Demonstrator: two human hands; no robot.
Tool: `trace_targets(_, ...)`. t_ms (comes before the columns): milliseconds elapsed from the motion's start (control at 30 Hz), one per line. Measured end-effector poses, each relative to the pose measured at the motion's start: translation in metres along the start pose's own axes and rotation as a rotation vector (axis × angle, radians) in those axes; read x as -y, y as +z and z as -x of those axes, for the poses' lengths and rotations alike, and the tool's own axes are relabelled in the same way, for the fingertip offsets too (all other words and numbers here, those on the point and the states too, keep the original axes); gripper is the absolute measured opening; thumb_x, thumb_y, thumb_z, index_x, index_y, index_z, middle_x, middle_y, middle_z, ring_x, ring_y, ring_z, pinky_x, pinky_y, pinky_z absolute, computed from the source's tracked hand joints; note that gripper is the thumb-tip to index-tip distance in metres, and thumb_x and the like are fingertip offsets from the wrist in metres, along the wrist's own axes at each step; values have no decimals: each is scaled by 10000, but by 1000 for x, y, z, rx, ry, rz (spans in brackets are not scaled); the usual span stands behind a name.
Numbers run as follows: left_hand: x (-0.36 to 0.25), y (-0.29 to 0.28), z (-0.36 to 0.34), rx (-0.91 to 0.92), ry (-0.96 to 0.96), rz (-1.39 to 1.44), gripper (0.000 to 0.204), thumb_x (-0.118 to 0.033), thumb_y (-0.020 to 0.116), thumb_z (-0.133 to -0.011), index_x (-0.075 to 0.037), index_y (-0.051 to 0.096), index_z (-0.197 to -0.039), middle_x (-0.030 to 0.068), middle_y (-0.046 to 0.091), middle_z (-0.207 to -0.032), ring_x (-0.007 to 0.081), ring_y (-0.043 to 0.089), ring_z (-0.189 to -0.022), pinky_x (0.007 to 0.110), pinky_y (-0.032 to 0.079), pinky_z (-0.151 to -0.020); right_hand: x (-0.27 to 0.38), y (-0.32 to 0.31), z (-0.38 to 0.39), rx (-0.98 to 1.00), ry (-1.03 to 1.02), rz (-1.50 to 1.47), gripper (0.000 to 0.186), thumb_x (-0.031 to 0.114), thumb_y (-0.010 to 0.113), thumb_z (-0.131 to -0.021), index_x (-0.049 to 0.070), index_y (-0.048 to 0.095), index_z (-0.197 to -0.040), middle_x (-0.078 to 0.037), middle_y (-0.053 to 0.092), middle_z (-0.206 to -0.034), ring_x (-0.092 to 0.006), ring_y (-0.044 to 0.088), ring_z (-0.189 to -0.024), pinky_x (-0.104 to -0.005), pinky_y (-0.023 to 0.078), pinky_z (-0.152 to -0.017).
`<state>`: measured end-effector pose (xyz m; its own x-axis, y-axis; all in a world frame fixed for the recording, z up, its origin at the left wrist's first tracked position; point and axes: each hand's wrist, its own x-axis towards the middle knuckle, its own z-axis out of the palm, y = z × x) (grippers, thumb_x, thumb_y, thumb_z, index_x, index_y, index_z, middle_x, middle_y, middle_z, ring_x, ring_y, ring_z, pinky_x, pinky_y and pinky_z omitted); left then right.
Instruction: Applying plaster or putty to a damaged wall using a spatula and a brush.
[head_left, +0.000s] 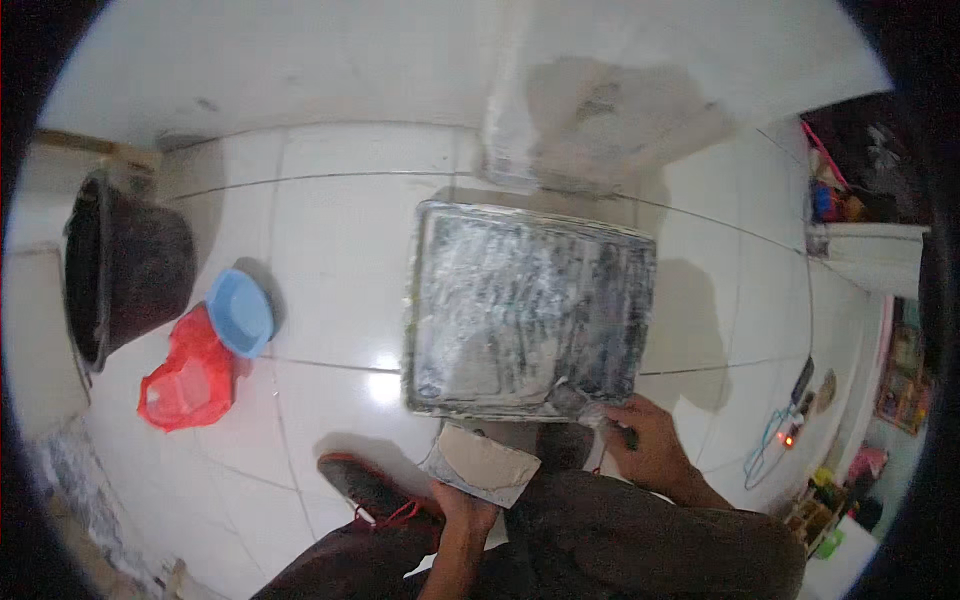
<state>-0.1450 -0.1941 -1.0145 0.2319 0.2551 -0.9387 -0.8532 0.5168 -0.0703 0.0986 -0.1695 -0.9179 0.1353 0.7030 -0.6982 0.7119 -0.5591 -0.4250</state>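
Grips a plate [508,494] in the left hand [466,508], near side, just short of the tray [530,300], with beige paste [485,459] spread across most of the top. In the right hand [645,440], closed round the handle, holds a small scraper [572,398] with its blade over the tray's near right corner. Cannot tell whether pressing or only hovering there. Has the tray in the middle of the scene, above white floor tiles [330,230], squarish and rimmed, smeared all over with whitish paste, more thinly toward the right, with dark streaks showing through. At the near left, has a dark shoe [365,485] with red laces on the floor. Farther left, has a blue basin [240,308] touching a red bag [190,385], with a dark bucket [150,265] just beyond. Well to the right, has a cord [757,462] near a small red light [788,440]. At the far side, faces a pale wall [340,65].
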Motion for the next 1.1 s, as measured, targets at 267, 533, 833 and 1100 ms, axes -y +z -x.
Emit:
trace_targets(267, -38, 57, 11, 550, -93, 180, 512, -514, 348, -935, -119, 531, -1204, 157, 559, -1194, 370, 525, -1128, 579, 404, -962, 41, -32, -10, -54, -332, -852, 404, 27, 612, -840, 24, 586, -1244, -126, 591, -966, -187, 573, -797, -306, 471, -722)
trace_targets(533, -35, 135, 83, 344, -13, -287, 456, -473, 398, -948, -117, 526, -1202, 193, 480, -1291, 415, 461, -1189, 623, 369, -943, 104, -66, -41, -51, -853, -507, 429, 18, 612, -824, 34, 570, -1251, -152, 597, -1058, -256, 579, -983, -371, 438, -891)
trace_targets(833, -34, 154, 98, 524, -43, -369, 543, -512, 364, -948, -80, 524, -1234, 211, 502, -1270, 411, 443, -1212, 622, 352, -980, 107, -69, -43, -117, -1065, -584, 360, 122, 561, -899, 1, 578, -1238, -167, 602, -1053, -257, 574, -978, -380, 431, -902)
trace_targets(1100, -49, 173, 95, 722, -149, -110, 563, -484, 378, -945, -36, 515, -1258, 223, 578, -1183, 394, 575, -1070, 615, 430, -924, 95, -68, -35, -216, -1066, -582, 449, 364, 514, -954, -3, 607, -1194, -177, 627, -1011, -270, 590, -944, -394, 450, -855)
